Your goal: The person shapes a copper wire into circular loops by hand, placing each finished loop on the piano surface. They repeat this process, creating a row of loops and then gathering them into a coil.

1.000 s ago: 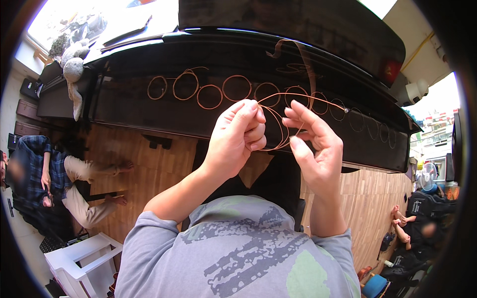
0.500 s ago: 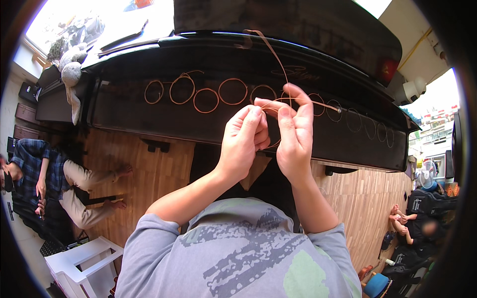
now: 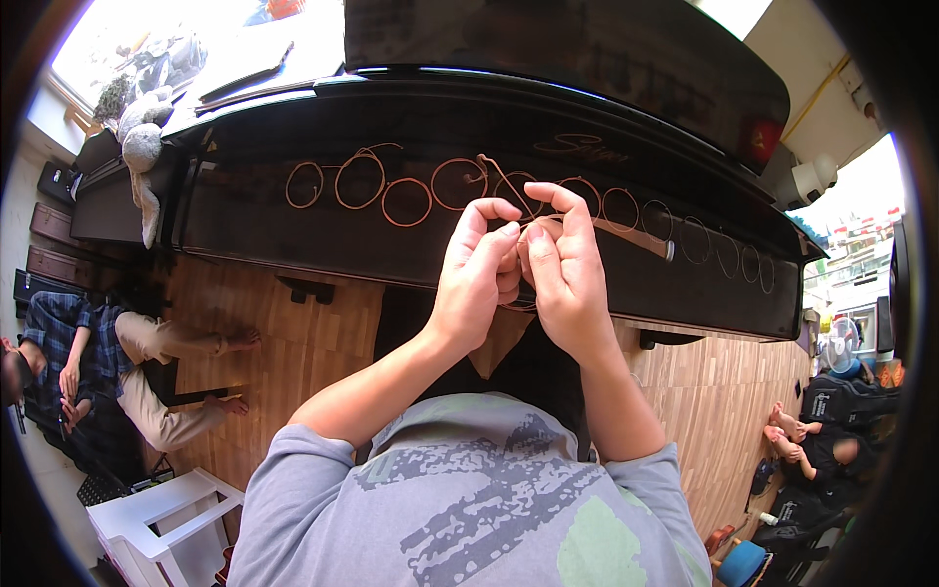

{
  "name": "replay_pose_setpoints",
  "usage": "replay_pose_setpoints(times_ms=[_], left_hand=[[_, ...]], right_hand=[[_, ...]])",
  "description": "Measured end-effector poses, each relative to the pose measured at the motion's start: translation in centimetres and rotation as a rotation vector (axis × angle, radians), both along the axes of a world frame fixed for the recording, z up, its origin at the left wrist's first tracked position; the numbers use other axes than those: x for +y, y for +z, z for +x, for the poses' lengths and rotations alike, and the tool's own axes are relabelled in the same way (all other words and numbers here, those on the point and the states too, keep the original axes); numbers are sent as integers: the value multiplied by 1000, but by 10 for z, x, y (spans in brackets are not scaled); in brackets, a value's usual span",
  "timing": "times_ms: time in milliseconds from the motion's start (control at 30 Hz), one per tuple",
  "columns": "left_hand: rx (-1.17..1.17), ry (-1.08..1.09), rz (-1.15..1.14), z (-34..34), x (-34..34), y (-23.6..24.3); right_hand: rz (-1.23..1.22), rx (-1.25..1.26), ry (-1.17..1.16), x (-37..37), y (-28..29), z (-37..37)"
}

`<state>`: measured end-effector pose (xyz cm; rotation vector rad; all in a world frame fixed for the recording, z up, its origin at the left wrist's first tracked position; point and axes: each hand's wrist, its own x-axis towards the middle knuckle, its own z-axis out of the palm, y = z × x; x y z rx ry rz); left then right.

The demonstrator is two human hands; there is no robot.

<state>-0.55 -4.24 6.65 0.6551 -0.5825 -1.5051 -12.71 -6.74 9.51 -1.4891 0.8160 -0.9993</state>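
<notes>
My left hand [image 3: 477, 279] and my right hand [image 3: 567, 284] are close together above a black piano lid, fingers bent and tips pinched. Between them they grip a coiled copper-coloured string [image 3: 518, 306], whose lower loop shows under the fingers. One loose end [image 3: 506, 182] sticks up past the fingertips. A blurred tan strip with a whitish tip [image 3: 669, 250] reaches out to the right of my right hand. Behind lies a row of coils: copper ones such as this coil [image 3: 384, 205] at the left, thinner greyish ones such as this coil [image 3: 684, 235] at the right.
The black piano [image 3: 245, 230] spans the width before me. A grey plush toy [image 3: 142, 147] hangs at its left end. One person [image 3: 64, 328] sits at left, another [image 3: 827, 455] at right beside black bags. A white stool [image 3: 166, 519] stands at lower left.
My right hand has come down and left, nearer my left hand, its fingers now bent. The string's long upper end has dropped from high over the piano to just above my fingers.
</notes>
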Motion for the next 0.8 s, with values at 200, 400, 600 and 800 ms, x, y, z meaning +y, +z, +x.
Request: replay_pose_setpoints(times_ms=[200,400,600,800], left_hand=[[-68,6,-4,-1,-2,4],[72,9,31,4,-5,1],[82,153,23,12,-7,5],[36,203,-6,16,-10,7]], right_hand=[[14,-23,84,-8,-6,-4],[181,-223,180,-20,-4,-12],[219,-82,285,-20,-28,-34],[229,-23,279,-6,-31,-39]])
